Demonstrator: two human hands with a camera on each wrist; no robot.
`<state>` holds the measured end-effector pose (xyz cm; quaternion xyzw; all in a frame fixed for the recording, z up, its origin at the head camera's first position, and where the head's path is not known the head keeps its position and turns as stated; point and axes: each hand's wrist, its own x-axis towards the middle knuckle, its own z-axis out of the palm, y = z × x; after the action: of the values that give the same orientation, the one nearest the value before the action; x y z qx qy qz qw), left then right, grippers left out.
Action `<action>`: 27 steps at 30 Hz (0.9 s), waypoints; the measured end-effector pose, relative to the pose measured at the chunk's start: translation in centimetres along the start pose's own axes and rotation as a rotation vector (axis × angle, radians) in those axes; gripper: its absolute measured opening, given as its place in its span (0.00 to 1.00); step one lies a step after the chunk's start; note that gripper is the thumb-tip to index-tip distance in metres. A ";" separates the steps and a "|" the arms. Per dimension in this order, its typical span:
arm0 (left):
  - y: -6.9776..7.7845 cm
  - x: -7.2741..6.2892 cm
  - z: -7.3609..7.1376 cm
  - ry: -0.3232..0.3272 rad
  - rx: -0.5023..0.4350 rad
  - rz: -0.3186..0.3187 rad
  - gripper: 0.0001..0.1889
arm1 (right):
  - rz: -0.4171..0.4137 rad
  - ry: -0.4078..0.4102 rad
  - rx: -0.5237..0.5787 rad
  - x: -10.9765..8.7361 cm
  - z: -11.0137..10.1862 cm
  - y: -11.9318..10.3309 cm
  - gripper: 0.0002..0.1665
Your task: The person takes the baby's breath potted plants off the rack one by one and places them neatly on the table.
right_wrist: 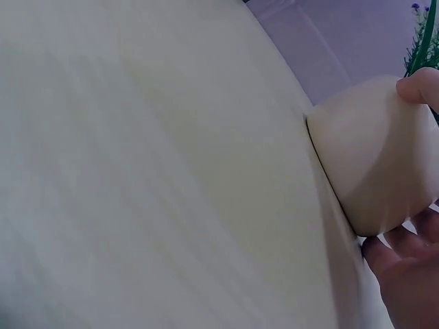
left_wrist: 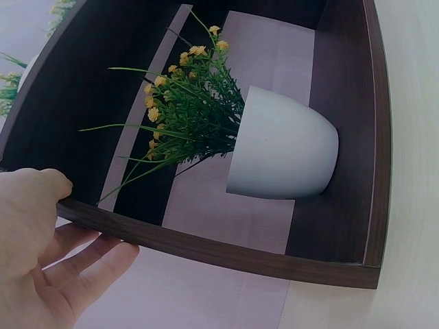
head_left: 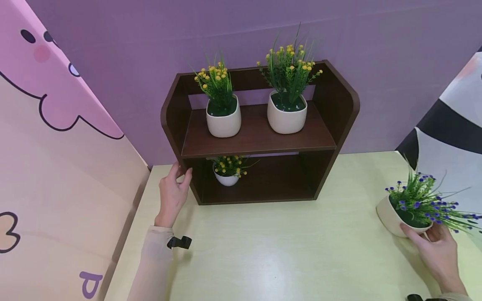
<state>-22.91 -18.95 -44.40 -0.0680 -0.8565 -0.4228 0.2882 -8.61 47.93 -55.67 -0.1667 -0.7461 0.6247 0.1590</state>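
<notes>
My left hand (head_left: 174, 193) grips the left side panel of a dark brown two-tier shelf (head_left: 260, 151), thumb on the inner face and fingers outside, as the left wrist view shows. Close to it on the lower tier stands a small white pot of yellow flowers (left_wrist: 285, 147). At the far right, my right hand (head_left: 437, 251) holds a cream pot (head_left: 389, 217) of purple flowers (head_left: 423, 200), its thumb at the rim and fingers around the side. That pot leans slightly, and its base is close to the tabletop in the right wrist view.
On the upper tier stand two cream pots with yellow flowers, a left pot (head_left: 224, 125) and a right pot (head_left: 287, 121). A purple backdrop (head_left: 124, 54) rises behind the pale table (head_left: 263, 251). Printed cartoon panels flank it, the left panel (head_left: 49, 175) along the table's edge.
</notes>
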 end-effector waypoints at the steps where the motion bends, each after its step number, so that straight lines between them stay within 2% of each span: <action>1: 0.0 0.0 0.0 0.000 -0.001 -0.002 0.11 | -0.002 0.000 0.013 0.0 0.0 0.0 0.44; 3: 0.0 0.0 0.0 0.003 0.000 -0.001 0.11 | 0.002 -0.001 0.016 0.1 0.1 0.0 0.44; 5: -0.1 0.0 0.0 0.007 0.003 0.001 0.12 | 0.002 -0.005 0.077 0.1 0.3 -0.1 0.47; 7: -0.1 0.0 0.0 0.009 0.008 0.008 0.12 | 0.009 0.014 0.033 0.0 0.6 -0.4 0.52; 10: -0.1 -0.1 -0.1 0.005 0.010 0.017 0.12 | 0.003 0.082 -0.051 -0.3 1.2 -1.3 0.57; 12: -0.1 -0.1 -0.2 0.007 0.012 0.016 0.12 | 0.016 0.130 -0.144 -0.6 1.6 -2.2 0.58; 16: -0.2 -0.2 -0.2 0.017 0.013 0.009 0.10 | 0.030 0.210 -0.151 -1.3 2.6 -4.4 0.58; 18: -0.3 -0.1 -0.2 0.022 0.012 0.013 0.10 | 0.023 0.262 -0.118 -1.6 3.1 -5.7 0.58; 21: -0.3 -0.1 -0.1 0.021 0.004 0.021 0.10 | -0.027 0.355 -0.100 -2.1 3.6 -7.5 0.57; 24: -0.2 -0.1 0.0 0.026 0.003 0.026 0.10 | -0.105 0.414 -0.077 -2.3 3.9 -9.0 0.55; 27: -0.1 -0.1 0.2 0.019 0.000 0.023 0.10 | -0.193 0.464 -0.120 -2.4 4.1 -10.1 0.54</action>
<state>-22.95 -18.87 -44.59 -0.0738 -0.8529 -0.4199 0.3012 -8.83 41.57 -46.44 -0.2426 -0.7381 0.5061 0.3745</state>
